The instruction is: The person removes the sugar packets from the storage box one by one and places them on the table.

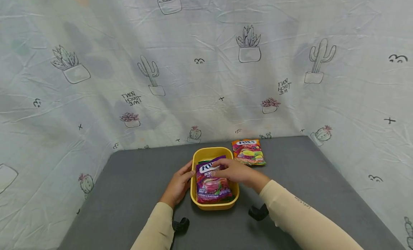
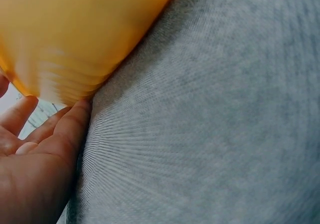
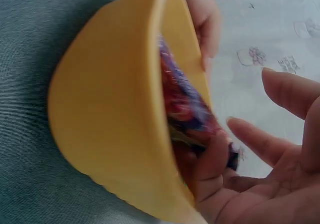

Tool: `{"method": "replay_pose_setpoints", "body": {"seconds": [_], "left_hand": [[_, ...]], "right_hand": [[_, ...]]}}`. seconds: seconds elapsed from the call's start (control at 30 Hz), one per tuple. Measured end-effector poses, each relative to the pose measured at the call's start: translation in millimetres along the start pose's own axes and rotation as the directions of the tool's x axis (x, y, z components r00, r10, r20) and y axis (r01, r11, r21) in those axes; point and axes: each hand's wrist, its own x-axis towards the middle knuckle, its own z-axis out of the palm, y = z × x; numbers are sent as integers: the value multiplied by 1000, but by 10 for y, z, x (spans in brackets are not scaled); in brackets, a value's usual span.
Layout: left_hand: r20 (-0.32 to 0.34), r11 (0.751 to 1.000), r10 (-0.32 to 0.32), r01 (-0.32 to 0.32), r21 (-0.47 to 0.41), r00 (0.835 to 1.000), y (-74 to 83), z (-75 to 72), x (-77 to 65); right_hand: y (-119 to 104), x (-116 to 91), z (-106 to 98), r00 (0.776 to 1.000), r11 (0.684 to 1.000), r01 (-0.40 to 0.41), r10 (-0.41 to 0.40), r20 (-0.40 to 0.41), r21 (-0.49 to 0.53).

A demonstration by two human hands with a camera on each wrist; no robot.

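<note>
A yellow plastic basket [image 1: 193, 192] stands on the grey table, holding a purple Fox's Berries candy bag [image 1: 211, 187] on top of a green-edged packet [image 1: 201, 161], which is mostly covered. My left hand [image 1: 177, 183] rests against the basket's left side, thumb at the rim; in the left wrist view its fingers [image 2: 75, 119] lie fairly straight along the outer wall. Over the upper right of the purple bag reaches my right hand [image 1: 233, 171]. In the right wrist view its thumb and forefinger extend apart from the bag [image 3: 185, 99], while its lower fingers touch the bag's end inside the rim.
Behind the basket's right corner lies an orange Fox's Fruits candy bag [image 1: 248, 152]. A pale cloth printed with cacti [image 1: 219, 74] hangs around the grey table [image 1: 135, 185]. Black wrist mounts [image 1: 181, 225] stick out by both forearms.
</note>
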Motion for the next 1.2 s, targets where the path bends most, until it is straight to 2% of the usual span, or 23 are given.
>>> {"method": "replay_pose_setpoints", "body": {"seconds": [0.13,0.27,0.47,1.2], "left_hand": [[0,1000,7,-7,-7,1000,-7,6,2],[-4,1000,8,-8,-6,1000,-10,7,0],[-13,1000,0,0,-5,1000,-15,3,-5],[-14,1000,2,-2,-8,1000,-13,12,-7]], "right_hand": [[42,4,70,999,998,42,-43,-8,-35],[78,12,126,998,998,64,-64,-29,-19],[115,42,193,996,996,87,-87,-17,-17],[138,32,230,989,997,74,-73,-132,4]]}}
